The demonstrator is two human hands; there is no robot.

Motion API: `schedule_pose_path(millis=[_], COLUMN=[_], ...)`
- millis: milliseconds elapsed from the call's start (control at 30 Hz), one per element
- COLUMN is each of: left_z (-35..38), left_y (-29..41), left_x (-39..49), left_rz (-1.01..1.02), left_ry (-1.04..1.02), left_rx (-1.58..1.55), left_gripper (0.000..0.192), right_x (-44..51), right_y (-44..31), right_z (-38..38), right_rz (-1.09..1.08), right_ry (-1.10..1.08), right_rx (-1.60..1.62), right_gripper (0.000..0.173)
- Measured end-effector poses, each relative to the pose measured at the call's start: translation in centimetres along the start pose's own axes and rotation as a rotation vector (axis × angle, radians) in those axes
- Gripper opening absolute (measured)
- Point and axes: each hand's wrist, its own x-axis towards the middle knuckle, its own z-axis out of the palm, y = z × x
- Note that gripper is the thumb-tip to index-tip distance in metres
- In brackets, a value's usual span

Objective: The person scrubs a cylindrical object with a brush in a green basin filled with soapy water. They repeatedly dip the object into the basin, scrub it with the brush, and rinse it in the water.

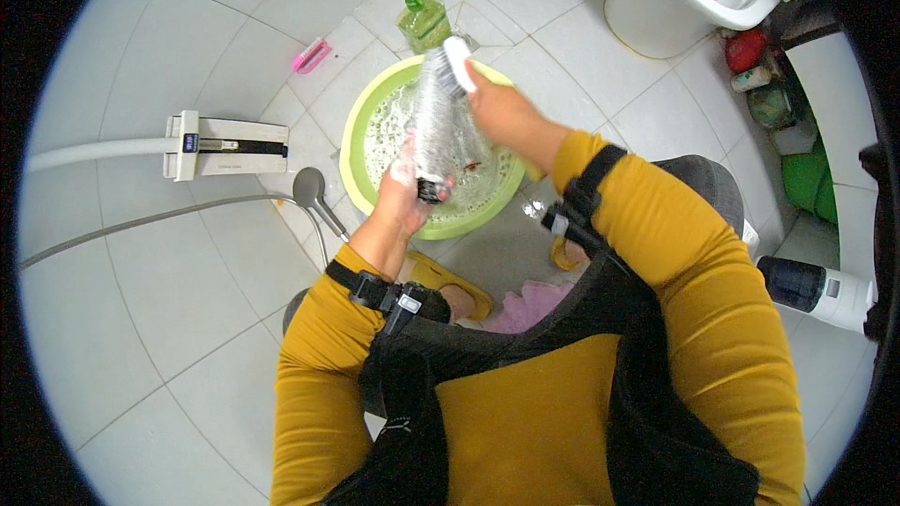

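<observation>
Over a lime-green plastic basin (349,154) of foamy water, my left hand (404,186) holds a long grey-white object (432,112) near its black end. Motion blur and foam cover that object; it resembles a roller, but I cannot tell its exact kind. My right hand (503,102) grips a white-backed scrubbing brush (459,65). The brush's bristles lie against the far end of the grey-white object. Suds cling to my left hand. A small reddish thing (472,166) shows against the suds.
Beyond the basin stands a green pump bottle (424,22). A pink brush (311,56) lies by the wall. At left are a grey shower head (309,186) with its hose and a wall-side white device (232,146). A toilet (650,17) and a white-and-black appliance (808,288) stand right.
</observation>
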Motion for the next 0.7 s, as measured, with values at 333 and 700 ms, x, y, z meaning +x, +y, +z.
schedule_pose_path(millis=[333, 700], left_z=[-9.6, -17.3], left_y=[-4.6, -9.4], left_x=[3.7, 17.6], left_rz=[0.122, -0.207], left_ry=[0.394, -0.134], left_rx=[0.504, 2.485], left_gripper=[0.045, 0.050], right_x=[1.5, 0.3], right_y=[6.7, 0.3], right_z=[2.6, 0.9], right_rz=[0.097, -0.043], right_ry=[0.085, -0.007], right_rx=[-0.239, 0.057], right_gripper=[0.071, 0.082])
